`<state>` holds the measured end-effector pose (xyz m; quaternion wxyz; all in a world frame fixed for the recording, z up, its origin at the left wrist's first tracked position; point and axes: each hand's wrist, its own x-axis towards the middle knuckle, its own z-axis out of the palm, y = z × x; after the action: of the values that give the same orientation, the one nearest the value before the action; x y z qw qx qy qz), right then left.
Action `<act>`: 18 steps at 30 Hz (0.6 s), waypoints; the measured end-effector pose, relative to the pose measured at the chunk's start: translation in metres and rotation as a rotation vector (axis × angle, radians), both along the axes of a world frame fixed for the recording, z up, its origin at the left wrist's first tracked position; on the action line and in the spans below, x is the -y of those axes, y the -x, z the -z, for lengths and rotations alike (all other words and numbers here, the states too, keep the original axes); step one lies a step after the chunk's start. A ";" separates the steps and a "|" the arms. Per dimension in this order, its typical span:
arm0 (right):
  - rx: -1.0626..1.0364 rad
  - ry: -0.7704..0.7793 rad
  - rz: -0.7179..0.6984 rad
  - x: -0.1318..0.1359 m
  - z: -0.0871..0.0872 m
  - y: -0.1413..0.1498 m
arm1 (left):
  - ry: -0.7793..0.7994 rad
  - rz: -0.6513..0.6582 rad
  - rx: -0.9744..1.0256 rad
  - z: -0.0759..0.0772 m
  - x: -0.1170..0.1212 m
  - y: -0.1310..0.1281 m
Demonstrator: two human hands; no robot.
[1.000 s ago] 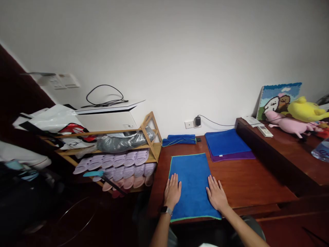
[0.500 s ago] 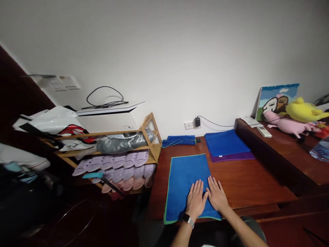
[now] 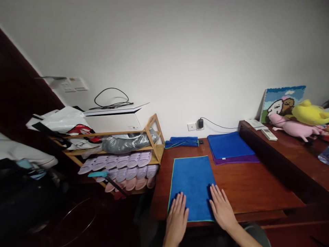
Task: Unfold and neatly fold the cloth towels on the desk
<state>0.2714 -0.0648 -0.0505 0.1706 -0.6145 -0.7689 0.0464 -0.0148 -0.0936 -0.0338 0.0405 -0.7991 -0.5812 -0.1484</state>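
A reddish wooden bench [image 3: 231, 185] runs along a white wall, with a bamboo shoe rack [image 3: 156, 137] of lilac and pink slippers to its left. On the bench lies a blue microfiber towel [image 3: 191, 181] with green edging, flat and squared up, its near edge close to the bench's front. Further back, toward the right, a blue towel [image 3: 230, 145] sits on a purple towel [image 3: 236, 159]. A pink plush pig [image 3: 293, 127] lies on a raised ledge [image 3: 282, 154] at the right. A rolled blue towel [image 3: 181, 142] lies against the wall. The left hand [image 3: 177, 219] rests open, fingers spread, on the towel's near left corner. The right hand [image 3: 222, 211], also open and spread, lies at the towel's right edge, fingertips on the cloth; neither hand pinches anything.
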 end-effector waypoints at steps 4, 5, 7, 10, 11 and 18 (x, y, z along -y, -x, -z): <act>0.005 -0.120 -0.079 0.027 0.032 -0.010 | -0.060 0.112 -0.024 0.008 0.010 -0.021; 0.007 -0.145 -0.090 0.030 0.036 -0.012 | -0.088 0.107 -0.029 0.011 0.011 -0.017; 0.009 -0.182 -0.097 0.031 0.038 -0.016 | -0.147 0.071 -0.030 0.017 0.013 0.002; 0.018 -0.204 -0.104 0.030 0.028 -0.017 | -0.215 0.055 -0.017 0.022 0.016 0.037; 0.022 -0.208 -0.113 0.030 0.024 -0.017 | -0.228 0.073 -0.011 0.023 0.017 0.048; 0.074 -0.439 -0.308 0.048 0.011 -0.041 | -0.396 0.259 -0.034 0.020 0.025 0.083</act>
<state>0.3128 -0.1132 -0.0611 0.2625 -0.4399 -0.8507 -0.1183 -0.0974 -0.1183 -0.0540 0.1867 -0.8459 -0.4327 -0.2499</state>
